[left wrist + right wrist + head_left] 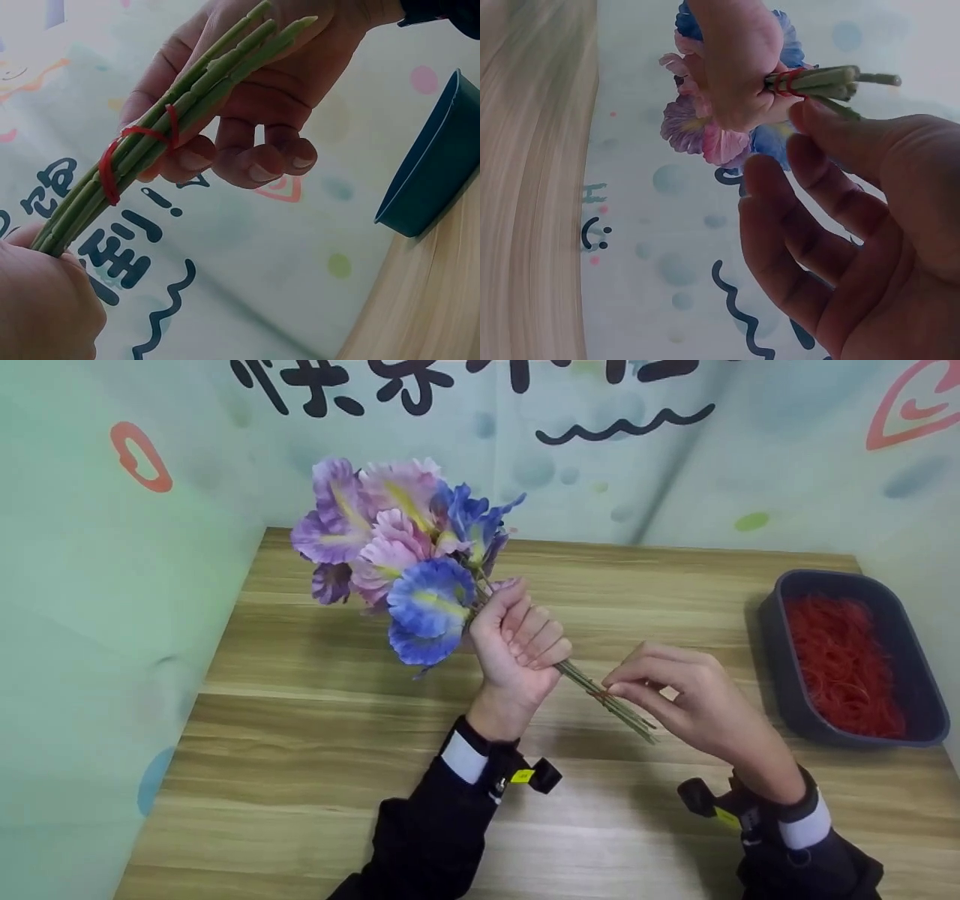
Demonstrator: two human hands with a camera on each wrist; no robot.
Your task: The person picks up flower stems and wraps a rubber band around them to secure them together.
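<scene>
My left hand [519, 641] grips a bunch of artificial flowers [390, 551] round its stems, just below the purple, pink and blue blooms. The green stems [626, 715] stick out of the fist and slant down to the right. Around them runs a red rubber band [107, 180], its loops crossing the stems in the left wrist view. My right hand [697, 701] pinches the band at the stems between thumb and index finger. Its other fingers [763, 232] are loosely bent and hold nothing. The stems inside the left fist are hidden.
A dark blue container [781, 690] stands at the right side of the wooden table [300, 765], holding a heap of red rubber bands [847, 675]. Behind the table hangs a pale printed backdrop [570, 502], which also covers the left side.
</scene>
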